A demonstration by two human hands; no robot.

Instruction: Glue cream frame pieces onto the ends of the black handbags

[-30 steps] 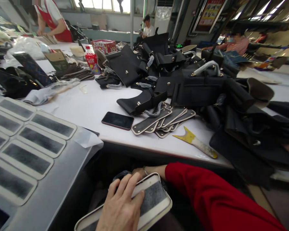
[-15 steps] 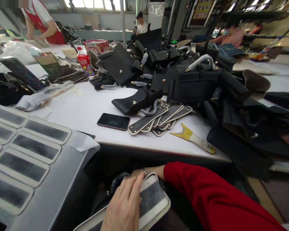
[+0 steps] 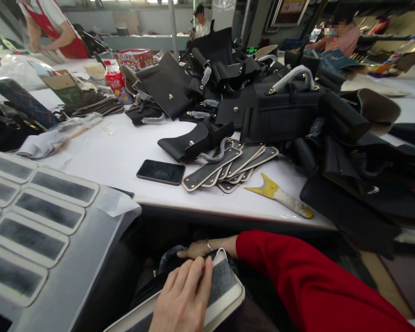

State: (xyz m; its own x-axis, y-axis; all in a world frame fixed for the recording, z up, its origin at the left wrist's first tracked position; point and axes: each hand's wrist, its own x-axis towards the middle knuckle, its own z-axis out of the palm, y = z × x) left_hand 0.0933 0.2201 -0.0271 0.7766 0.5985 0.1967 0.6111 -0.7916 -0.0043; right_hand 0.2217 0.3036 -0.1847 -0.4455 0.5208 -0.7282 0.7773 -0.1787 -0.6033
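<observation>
My left hand is closed over a long black leather panel with pale edges, low in front of me. Its fingers lie together and bend at the panel's upper edge. Just behind, my right hand reaches in from the right under a red sleeve, with a bracelet at the wrist. It rests against a black handbag whose handle is wrapped in clear plastic. The panel lies over this bag, and most of the right hand's fingers are hidden.
On the white table are a phone, fanned leather strips, a yellow forked tool and a pile of black bags. Pale-edged panels lie on a grey board at left. Other people work farther back.
My left fingers have bent more and shifted slightly right along the panel. More of my right hand shows behind it, a finger pointing left. The view has shifted slightly.
</observation>
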